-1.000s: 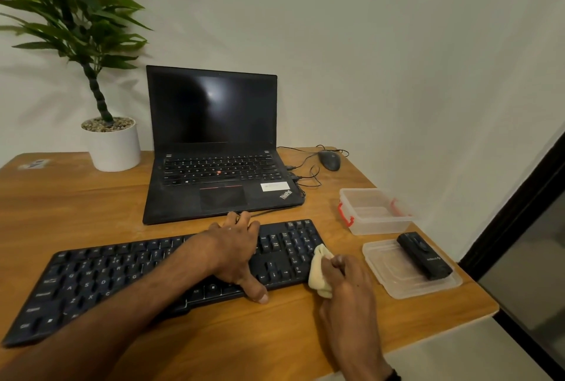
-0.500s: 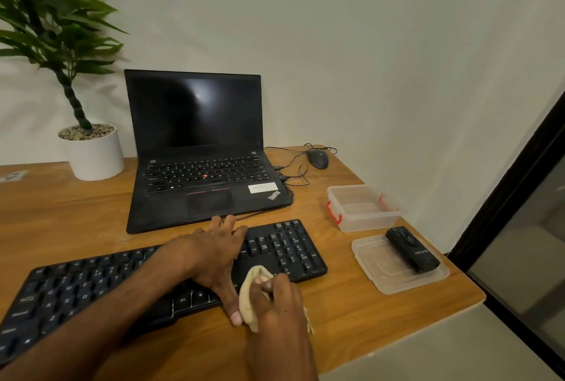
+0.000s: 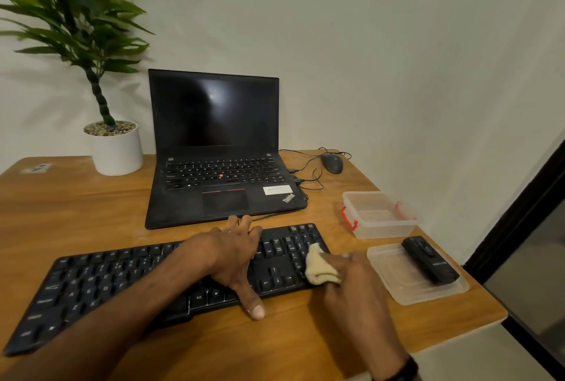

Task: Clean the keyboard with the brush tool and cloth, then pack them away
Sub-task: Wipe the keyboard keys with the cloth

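Observation:
A black keyboard (image 3: 101,282) lies across the wooden desk (image 3: 76,209) in front of me. My left hand (image 3: 235,255) rests flat on its right half, fingers spread, thumb over the front edge. My right hand (image 3: 354,285) grips a bunched pale yellow cloth (image 3: 319,267) and presses it on the keyboard's right end, over the number pad. The black brush tool (image 3: 429,259) lies on a clear plastic lid (image 3: 406,285) to the right of the keyboard. Behind the lid stands an open clear box (image 3: 377,215) with red clips.
An open black laptop (image 3: 220,151) sits behind the keyboard, its cables running to a dark mouse (image 3: 331,162) at the back right. A potted plant (image 3: 114,148) stands at the back left. The desk's right edge drops off just past the lid.
My right hand has carried the cloth from the keyboard's front edge near my left thumb back to the right end of the keyboard. The left hand has stayed in place.

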`<state>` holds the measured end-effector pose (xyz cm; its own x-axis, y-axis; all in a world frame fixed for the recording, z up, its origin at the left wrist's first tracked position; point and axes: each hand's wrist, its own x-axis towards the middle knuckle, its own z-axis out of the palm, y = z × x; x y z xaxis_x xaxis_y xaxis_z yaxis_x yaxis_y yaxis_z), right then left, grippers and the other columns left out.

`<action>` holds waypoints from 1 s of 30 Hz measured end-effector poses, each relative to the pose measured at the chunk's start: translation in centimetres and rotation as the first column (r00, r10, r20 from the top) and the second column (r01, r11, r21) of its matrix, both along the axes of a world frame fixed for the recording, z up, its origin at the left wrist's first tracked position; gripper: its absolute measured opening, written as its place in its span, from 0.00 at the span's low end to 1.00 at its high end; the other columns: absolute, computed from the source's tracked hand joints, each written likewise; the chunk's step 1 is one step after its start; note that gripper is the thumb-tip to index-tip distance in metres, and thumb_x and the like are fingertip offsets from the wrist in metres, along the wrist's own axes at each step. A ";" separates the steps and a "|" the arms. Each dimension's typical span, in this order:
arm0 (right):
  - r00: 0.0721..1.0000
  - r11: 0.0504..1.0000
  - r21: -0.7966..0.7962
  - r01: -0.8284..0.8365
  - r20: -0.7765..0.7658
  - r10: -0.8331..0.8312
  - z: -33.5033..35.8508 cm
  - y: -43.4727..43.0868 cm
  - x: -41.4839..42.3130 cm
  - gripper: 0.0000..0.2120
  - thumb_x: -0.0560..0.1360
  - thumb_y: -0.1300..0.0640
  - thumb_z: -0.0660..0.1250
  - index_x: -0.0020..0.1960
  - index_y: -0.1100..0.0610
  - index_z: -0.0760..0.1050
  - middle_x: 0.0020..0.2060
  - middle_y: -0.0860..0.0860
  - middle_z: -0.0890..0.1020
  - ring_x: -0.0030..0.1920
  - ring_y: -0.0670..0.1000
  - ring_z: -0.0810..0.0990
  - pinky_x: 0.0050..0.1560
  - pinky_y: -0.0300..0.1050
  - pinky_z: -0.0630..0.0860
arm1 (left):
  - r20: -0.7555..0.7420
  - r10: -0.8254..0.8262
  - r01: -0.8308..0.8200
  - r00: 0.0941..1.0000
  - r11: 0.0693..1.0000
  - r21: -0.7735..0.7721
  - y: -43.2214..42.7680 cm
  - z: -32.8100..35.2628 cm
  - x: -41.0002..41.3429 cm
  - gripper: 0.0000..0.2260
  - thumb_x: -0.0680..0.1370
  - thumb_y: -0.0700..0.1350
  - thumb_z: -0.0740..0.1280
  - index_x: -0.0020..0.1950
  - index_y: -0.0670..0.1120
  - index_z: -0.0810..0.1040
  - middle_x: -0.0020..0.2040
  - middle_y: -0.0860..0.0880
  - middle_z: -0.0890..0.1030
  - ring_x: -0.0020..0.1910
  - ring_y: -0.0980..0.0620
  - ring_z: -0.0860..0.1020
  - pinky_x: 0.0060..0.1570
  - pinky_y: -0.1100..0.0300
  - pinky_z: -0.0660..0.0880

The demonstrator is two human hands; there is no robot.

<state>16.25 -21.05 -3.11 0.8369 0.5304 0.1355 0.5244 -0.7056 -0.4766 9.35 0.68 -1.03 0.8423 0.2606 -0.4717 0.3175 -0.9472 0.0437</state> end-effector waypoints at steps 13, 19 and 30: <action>0.983 0.987 -0.063 -0.146 0.103 0.152 0.4 9.0 2.2 0.16 0.77 0.57 0.68 0.65 0.53 0.78 0.59 0.54 0.74 0.58 0.52 0.74 0.60 0.44 0.74 | 0.025 -0.054 0.053 0.998 0.998 0.044 -0.3 0.2 0.1 0.67 0.58 0.72 0.78 0.83 0.48 0.45 0.82 0.45 0.48 0.80 0.39 0.50 0.77 0.39 0.58; 0.987 0.982 -0.123 -0.143 0.057 0.150 0.6 8.1 0.9 0.16 0.75 0.58 0.70 0.63 0.54 0.79 0.60 0.54 0.73 0.57 0.51 0.75 0.55 0.39 0.76 | 0.045 -0.027 0.025 0.999 0.999 0.031 0.1 -0.1 -0.1 0.66 0.58 0.73 0.78 0.83 0.49 0.44 0.83 0.45 0.46 0.81 0.39 0.48 0.78 0.38 0.58; 0.997 0.995 -0.103 -0.007 0.073 0.014 0.4 10.4 0.6 0.11 0.75 0.55 0.71 0.56 0.55 0.80 0.57 0.55 0.75 0.54 0.53 0.76 0.53 0.44 0.77 | 0.057 -0.044 0.042 0.997 0.999 0.023 -0.4 0.3 -0.3 0.64 0.59 0.71 0.78 0.83 0.48 0.48 0.82 0.45 0.49 0.80 0.38 0.51 0.77 0.39 0.59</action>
